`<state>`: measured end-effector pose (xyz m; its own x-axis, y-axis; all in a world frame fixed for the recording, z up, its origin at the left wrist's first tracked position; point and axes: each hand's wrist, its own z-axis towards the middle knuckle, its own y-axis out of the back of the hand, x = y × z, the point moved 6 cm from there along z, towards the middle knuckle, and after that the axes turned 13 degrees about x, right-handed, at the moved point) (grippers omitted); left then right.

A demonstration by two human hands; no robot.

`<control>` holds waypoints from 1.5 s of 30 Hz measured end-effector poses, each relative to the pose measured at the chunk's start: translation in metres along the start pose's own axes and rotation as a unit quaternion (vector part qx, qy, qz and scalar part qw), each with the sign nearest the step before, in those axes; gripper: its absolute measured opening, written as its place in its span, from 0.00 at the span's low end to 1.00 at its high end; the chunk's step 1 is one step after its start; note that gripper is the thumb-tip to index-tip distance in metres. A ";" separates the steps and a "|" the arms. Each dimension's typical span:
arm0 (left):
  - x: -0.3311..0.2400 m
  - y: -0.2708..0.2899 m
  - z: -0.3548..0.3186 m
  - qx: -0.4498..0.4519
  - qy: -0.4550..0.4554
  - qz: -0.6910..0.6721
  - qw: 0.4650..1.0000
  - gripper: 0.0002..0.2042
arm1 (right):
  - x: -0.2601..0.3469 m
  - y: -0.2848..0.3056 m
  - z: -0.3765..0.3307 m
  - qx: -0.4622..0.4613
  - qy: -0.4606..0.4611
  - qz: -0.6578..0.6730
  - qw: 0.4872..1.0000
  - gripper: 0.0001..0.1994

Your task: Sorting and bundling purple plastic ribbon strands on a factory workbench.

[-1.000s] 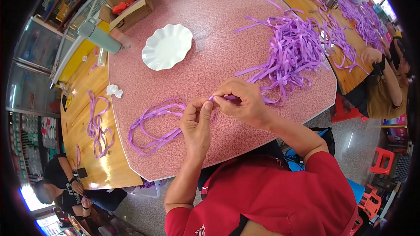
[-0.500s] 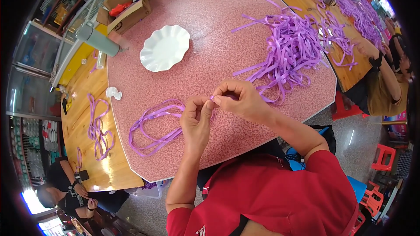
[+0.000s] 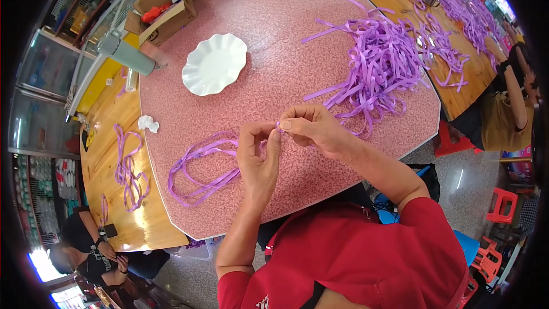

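My left hand (image 3: 259,151) and my right hand (image 3: 313,130) meet above the near part of a pink speckled table (image 3: 274,63). Both are closed in a pinch on a small piece of purple ribbon (image 3: 278,126), whose ends my fingers mostly hide. To the left of my left hand, loops of purple ribbon (image 3: 197,153) lie on the tabletop and run in under that hand. A big tangled heap of purple ribbons (image 3: 380,63) lies beyond my right hand. Farther off, a white wavy-rimmed plate (image 3: 215,64) sits on the table.
A crumpled white tissue (image 3: 148,123), a green tumbler (image 3: 127,54) and an open cardboard box (image 3: 166,14) stand along the left side. Wooden tables (image 3: 137,229) adjoin both sides, with more ribbons. One person sits at the lower left, others at the right. Red stools (image 3: 502,206) stand on the floor.
My fingers have shifted slightly at the pinched ribbon, the right hand's curling a little more over it. The ribbon loops and heap lie nearly as before. At the right, a person's arm has pulled back.
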<state>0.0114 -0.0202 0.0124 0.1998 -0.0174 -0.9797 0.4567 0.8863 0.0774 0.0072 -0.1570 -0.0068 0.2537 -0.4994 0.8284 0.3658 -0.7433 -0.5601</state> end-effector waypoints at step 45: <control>0.010 0.003 -0.001 -0.045 -0.121 0.155 0.979 0.09 | -0.002 0.003 -0.003 -0.058 0.041 -0.097 0.993 0.05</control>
<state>0.0143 -0.0170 0.0024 0.5214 0.1593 -0.8383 0.2651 0.9036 0.3366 0.0053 -0.1589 -0.0102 0.1142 -0.3732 0.9207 0.2940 -0.8725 -0.3901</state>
